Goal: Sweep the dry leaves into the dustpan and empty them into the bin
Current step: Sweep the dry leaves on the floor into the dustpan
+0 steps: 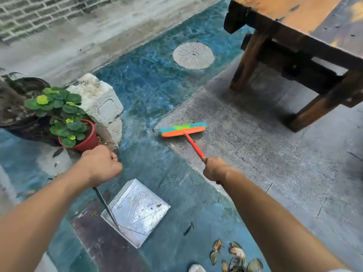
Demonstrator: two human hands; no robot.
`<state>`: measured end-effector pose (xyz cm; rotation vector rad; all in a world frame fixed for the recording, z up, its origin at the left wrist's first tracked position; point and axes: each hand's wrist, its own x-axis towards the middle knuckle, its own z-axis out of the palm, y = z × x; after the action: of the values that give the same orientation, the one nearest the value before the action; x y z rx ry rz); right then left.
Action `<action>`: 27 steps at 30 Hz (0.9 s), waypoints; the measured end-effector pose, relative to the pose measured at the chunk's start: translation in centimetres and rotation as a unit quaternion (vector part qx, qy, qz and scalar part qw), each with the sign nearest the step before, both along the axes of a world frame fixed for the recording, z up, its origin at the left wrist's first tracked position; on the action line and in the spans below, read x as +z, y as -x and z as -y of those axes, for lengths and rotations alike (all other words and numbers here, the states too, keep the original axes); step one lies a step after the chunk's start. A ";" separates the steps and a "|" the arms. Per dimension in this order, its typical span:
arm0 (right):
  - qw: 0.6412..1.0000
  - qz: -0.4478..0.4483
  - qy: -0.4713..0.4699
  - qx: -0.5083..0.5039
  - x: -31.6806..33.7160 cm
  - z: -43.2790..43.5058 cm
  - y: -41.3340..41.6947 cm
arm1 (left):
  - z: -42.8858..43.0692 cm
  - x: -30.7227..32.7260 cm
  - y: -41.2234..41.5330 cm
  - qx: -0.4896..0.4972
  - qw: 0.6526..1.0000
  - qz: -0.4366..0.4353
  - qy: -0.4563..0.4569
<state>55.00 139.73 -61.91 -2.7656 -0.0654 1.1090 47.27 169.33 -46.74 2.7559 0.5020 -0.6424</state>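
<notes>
The left hand (102, 165) is closed around the thin handle of the metal dustpan (137, 211), which sits almost empty on the blue floor. The right hand (215, 169) grips the red stick of the broom (182, 129), its head at the edge of the grey paving. The dry leaves (235, 256) lie heaped near the feet, apart from the pan, so I judge sweeping is only starting: the broom must get behind the heap.

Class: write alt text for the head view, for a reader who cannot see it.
A person's right hand holds an orange-handled broom while the left hand holds a metal dustpan by its long handle; dry leaves lie on the ground nearby.
</notes>
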 end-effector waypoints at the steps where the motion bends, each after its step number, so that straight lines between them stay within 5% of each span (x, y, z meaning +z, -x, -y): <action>1: 1.000 -0.009 -0.003 0.003 -0.3 0.2 0.5 | -0.1 0.0 0.0 0.012 1.000 -0.001 0.007; 9: 0.996 -0.056 0.012 0.069 1.9 5.5 8.5 | -0.1 1.1 5.1 0.061 0.995 -0.003 0.075; 20: 0.975 -0.130 0.079 0.162 9.3 16.1 34.2 | 1.9 4.0 18.3 0.029 0.994 -0.016 0.101; 27: 0.971 0.031 0.101 0.216 14.3 22.1 40.3 | 1.2 5.5 24.6 0.020 0.995 0.010 0.098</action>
<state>14.73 117.60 -47.65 -3.0580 -0.6235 1.1751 22.62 168.18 -41.26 2.5593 0.4616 -0.6180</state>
